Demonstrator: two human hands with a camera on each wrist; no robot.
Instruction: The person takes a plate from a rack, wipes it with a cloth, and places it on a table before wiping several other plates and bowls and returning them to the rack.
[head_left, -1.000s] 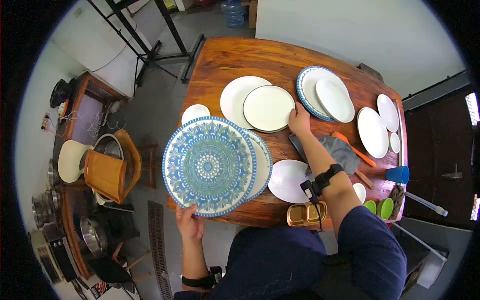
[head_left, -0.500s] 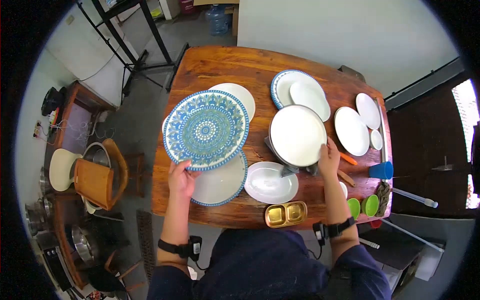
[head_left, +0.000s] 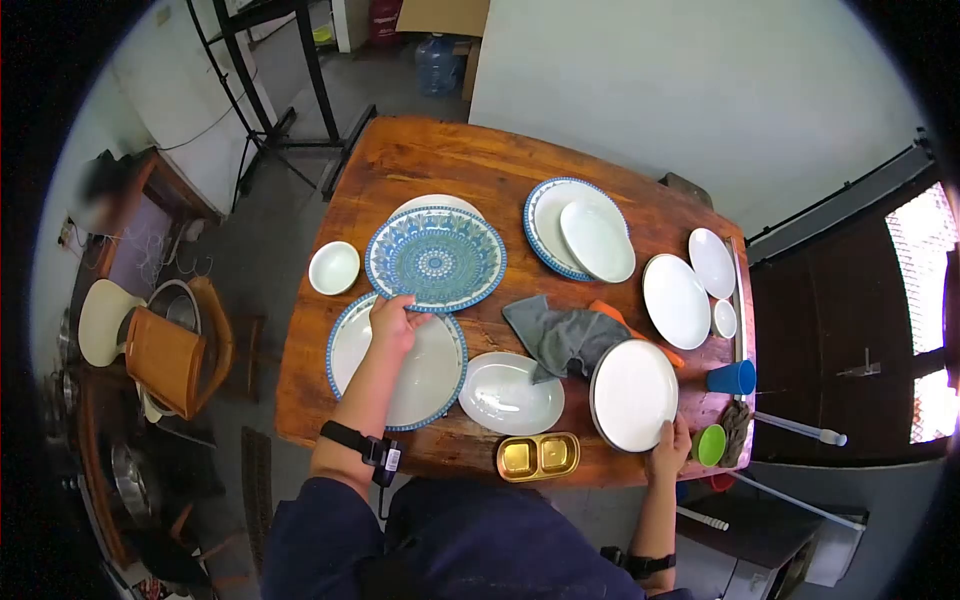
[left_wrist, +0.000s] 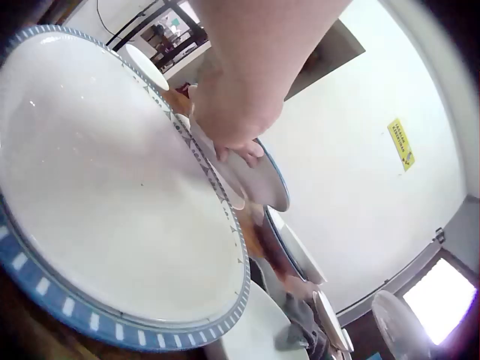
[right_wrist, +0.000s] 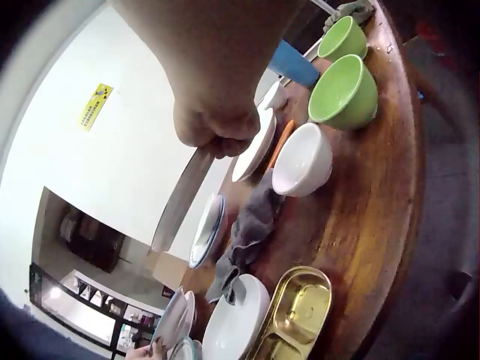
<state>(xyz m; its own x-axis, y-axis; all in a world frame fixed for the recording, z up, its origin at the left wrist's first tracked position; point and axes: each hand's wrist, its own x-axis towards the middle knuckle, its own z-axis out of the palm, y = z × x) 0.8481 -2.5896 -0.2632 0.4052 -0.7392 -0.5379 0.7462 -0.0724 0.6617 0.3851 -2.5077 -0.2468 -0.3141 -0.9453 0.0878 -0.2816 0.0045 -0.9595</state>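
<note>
While my left hand (head_left: 397,324) pinches a patterned plate (head_left: 435,260) and my right hand (head_left: 669,453) a white plate (head_left: 634,395), I judge both await placing; other dishes (head_left: 512,394) lie on the worktop (head_left: 430,150).

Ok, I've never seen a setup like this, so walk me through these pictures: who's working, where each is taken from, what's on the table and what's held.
There is no robot here: a person works with bare hands. One picture comes from a camera worn on the head, looking forward and down. The other two come from a camera strapped to each wrist, looking at that hand's work.

The left hand holds a patterned plate by its rim; the right hand holds a white plate by its edge.

On the table are more plates, a grey cloth, a gold tray, a blue cup and green bowls.
</note>
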